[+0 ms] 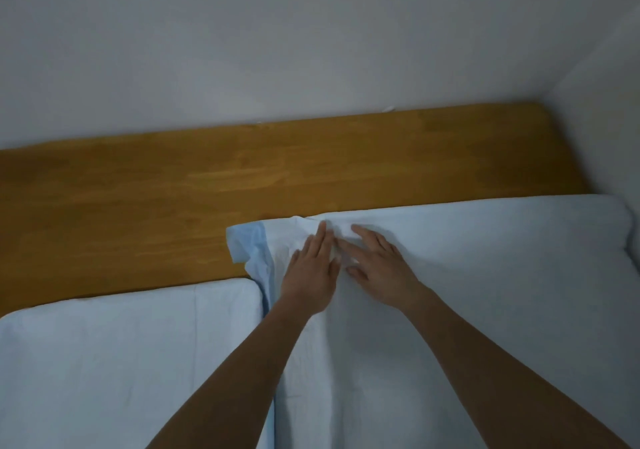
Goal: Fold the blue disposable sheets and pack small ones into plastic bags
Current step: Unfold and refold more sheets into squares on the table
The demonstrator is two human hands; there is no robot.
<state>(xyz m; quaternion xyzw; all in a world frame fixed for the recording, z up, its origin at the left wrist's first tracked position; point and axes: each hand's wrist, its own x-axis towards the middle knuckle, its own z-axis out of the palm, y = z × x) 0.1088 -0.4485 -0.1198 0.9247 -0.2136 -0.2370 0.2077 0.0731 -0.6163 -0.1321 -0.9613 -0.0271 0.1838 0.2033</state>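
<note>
A pale blue disposable sheet (485, 275) lies spread over the right side of a pale blue covered mattress (104, 362), its crumpled far corner spilling onto the brown wooden surface (242, 178). Both hands press flat on that corner, fingers straight, side by side: left hand (311, 272), right hand (381, 268). The wooden surface meets grey-white walls (277, 33) behind and at right.

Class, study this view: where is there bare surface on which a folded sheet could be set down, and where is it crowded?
Free: the brown wooden surface, bordered by the white wall behind and the pale blue disposable sheets in front. Crowded: the sheet's rumpled far corner, where the left hand and right hand press flat.
</note>
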